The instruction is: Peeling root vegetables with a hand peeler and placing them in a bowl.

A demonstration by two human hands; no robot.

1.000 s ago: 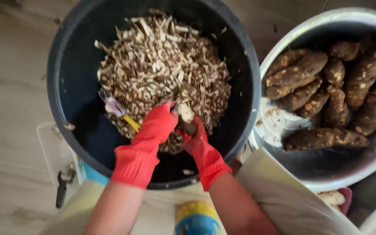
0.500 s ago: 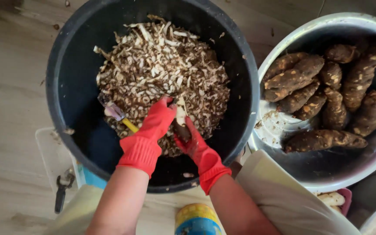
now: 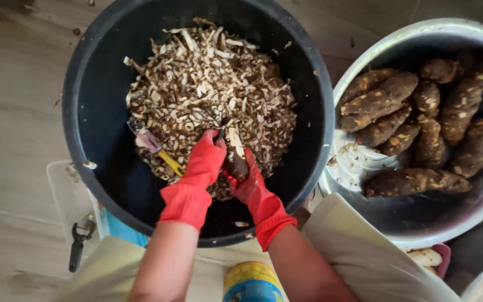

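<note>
My left hand (image 3: 203,162), in a red rubber glove, grips a peeler with a yellow handle (image 3: 155,146) whose blade points left over the peelings. In its own red glove, my right hand (image 3: 251,185) holds a brown root (image 3: 235,151), partly peeled pale at its top end. Both hands are inside a large black bucket (image 3: 88,84), just above a heap of brown and white peelings (image 3: 208,84). The two hands touch each other around the root.
A metal basin (image 3: 364,56) at the right holds several unpeeled brown roots (image 3: 387,95). A black tool (image 3: 77,246) lies on the wooden floor at lower left. A blue and yellow can (image 3: 251,282) stands by my lap. A pink container with pale peeled roots (image 3: 427,257) sits at lower right.
My hands have stayed above the peelings, with the peeler blade shifted a little to the left. The root stands slightly more upright in my right hand.
</note>
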